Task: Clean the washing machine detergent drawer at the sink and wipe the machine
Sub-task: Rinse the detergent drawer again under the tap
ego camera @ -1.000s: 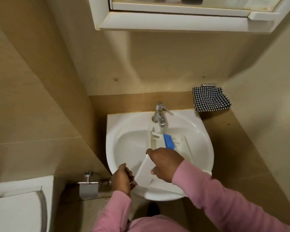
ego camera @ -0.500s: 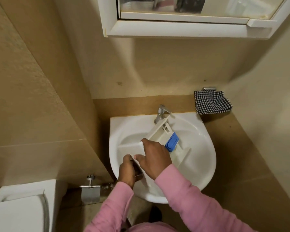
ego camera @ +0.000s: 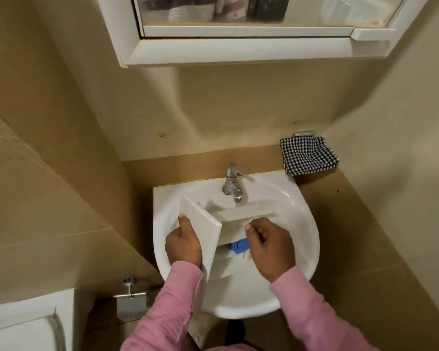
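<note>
The white detergent drawer (ego camera: 205, 229) is tipped on its side inside the white basin (ego camera: 304, 224), its flat front panel facing left. A blue insert (ego camera: 238, 245) shows at its underside. My left hand (ego camera: 184, 245) grips the front panel's lower edge, thumb on the face. My right hand (ego camera: 269, 247) rests on the drawer's body, fingers curled over its side wall. The chrome tap (ego camera: 232, 183) stands just behind the drawer; no water is visible.
A black-and-white checked cloth (ego camera: 308, 154) hangs on a hook right of the basin. A mirrored cabinet (ego camera: 238, 49) juts out overhead. A toilet cistern (ego camera: 23, 323) and a metal paper holder (ego camera: 131, 298) sit at the lower left. Walls close in on both sides.
The drawer has been turned in the basin: its front panel swung from near the front edge to the left side, and the blue insert now faces down. My left hand moved up onto the panel.
</note>
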